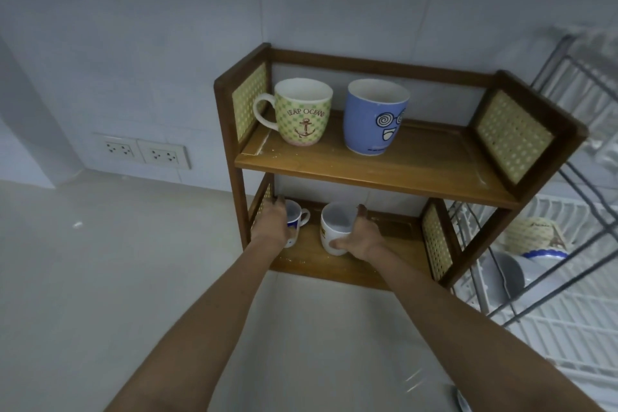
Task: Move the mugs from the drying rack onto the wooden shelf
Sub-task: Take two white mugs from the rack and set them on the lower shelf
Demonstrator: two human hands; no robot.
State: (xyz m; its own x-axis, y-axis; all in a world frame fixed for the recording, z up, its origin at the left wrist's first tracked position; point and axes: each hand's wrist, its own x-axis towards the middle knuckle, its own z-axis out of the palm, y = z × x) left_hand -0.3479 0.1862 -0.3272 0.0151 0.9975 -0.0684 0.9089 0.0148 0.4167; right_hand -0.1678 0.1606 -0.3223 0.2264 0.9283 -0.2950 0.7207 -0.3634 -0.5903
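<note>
On the lower shelf (337,273), my left hand (272,227) and right hand (363,239) each grip a mug; next: release, fetch the rack's (551,321) remainder.

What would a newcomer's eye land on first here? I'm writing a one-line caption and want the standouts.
Two big mugs on the wooden shelf's top tier: a green anchor mug at left, a blue cartoon-face mug beside it. Below, the left hand and right hand each grip a small white mug on the lower tier. At far right, the white drying rack still holds crockery.
</note>
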